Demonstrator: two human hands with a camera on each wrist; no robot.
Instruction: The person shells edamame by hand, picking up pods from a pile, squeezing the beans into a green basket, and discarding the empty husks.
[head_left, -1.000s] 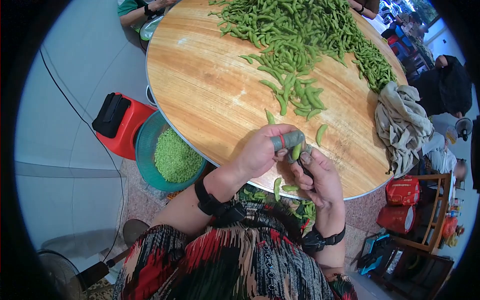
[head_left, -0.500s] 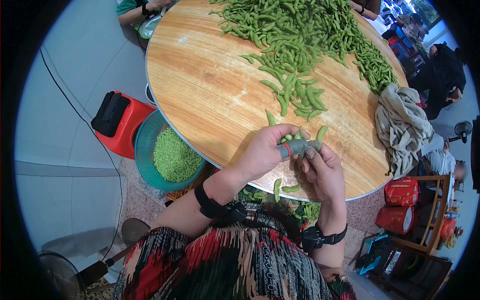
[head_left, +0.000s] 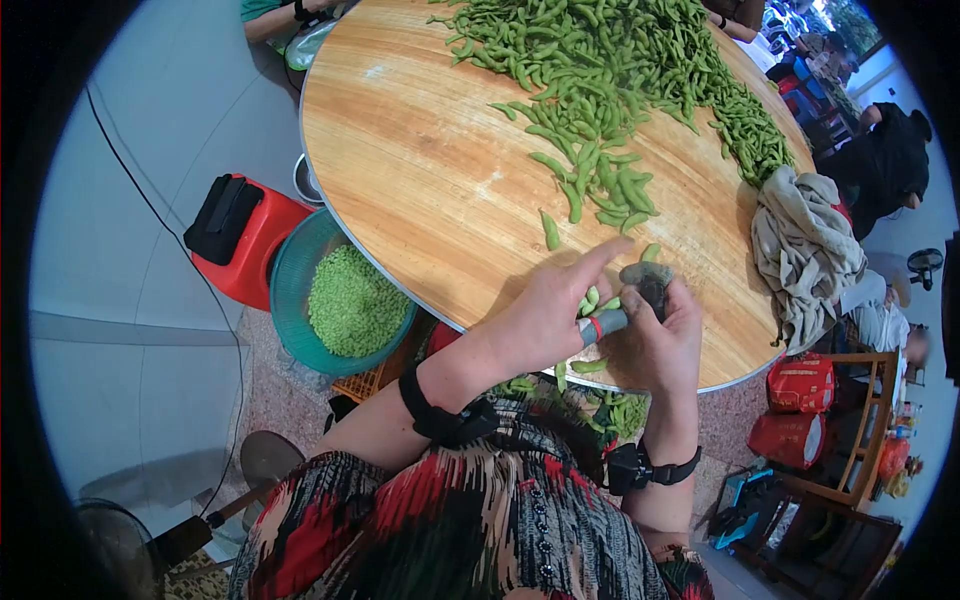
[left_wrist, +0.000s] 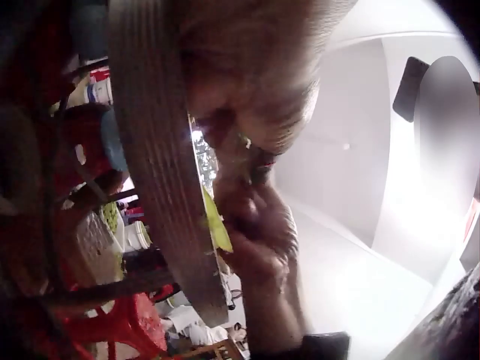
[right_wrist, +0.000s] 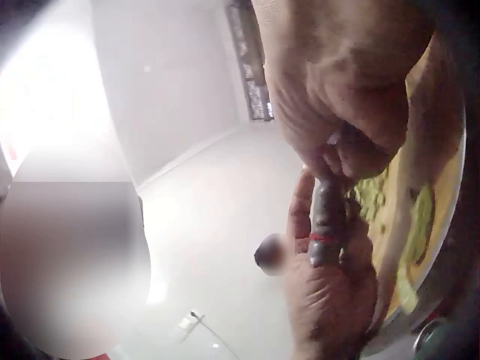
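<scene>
In the head view my left hand holds several green beans within its curled fingers, while one finger points out straight. A grey cover with a red band wraps one of its digits. Close against it, my right hand has bent fingers and a grey-covered fingertip; whether a pod is inside it is hidden. The right wrist view shows the left hand meeting the right hand. Loose pods lie by the near table edge, below the hands.
A heap of green pods covers the far part of the round table. A cloth lies at the right edge. Left of the table stand a teal basket of shelled beans and a red container.
The hands have shifted slightly right, and one left finger has straightened. The pod seen in the hands a second ago is no longer visible there; beans show in the left hand.
</scene>
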